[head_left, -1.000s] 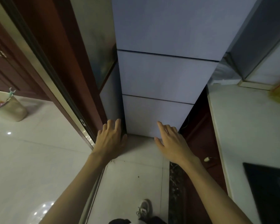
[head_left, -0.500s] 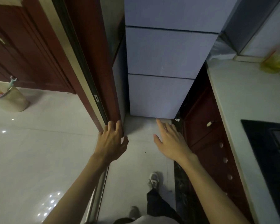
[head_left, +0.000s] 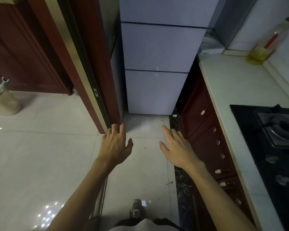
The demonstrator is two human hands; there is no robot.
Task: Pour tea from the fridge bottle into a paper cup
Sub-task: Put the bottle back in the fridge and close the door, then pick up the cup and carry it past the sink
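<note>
Far left of the pale lilac, flat-fronted fridge (head_left: 157, 52) a beige plastic bin (head_left: 5, 102) stands on the glossy white floor tiles (head_left: 40, 147), and the dark red wooden door frame (head_left: 92, 67) butts against the fridge's left side. The left hand (head_left: 115, 147) hangs low by the frame's foot, its fingers (head_left: 122, 130) spread and lightly bent, holding nothing. The fridge shows three stacked fronts, all closed, with no handle to be seen. The tea bottle is not visible and is presumably behind one of them, and no paper cup is in view. The right hand (head_left: 177, 150) hovers below the fridge's lower right corner, its fingers (head_left: 165, 129) straight and loose, also empty. Right of the fridge run red-brown drawer fronts (head_left: 205, 130), the white stone table (head_left: 232, 84) and a black glass gas hob (head_left: 250, 130). The step in hand looks like reaching the fridge and opening it. Both hands sit well below the tall upper front, so it pays to step in close, lift one hand to that front's free edge, feel for a recessed lip and pull steadily, leaving the other hand free to take the bottle upright.
</note>
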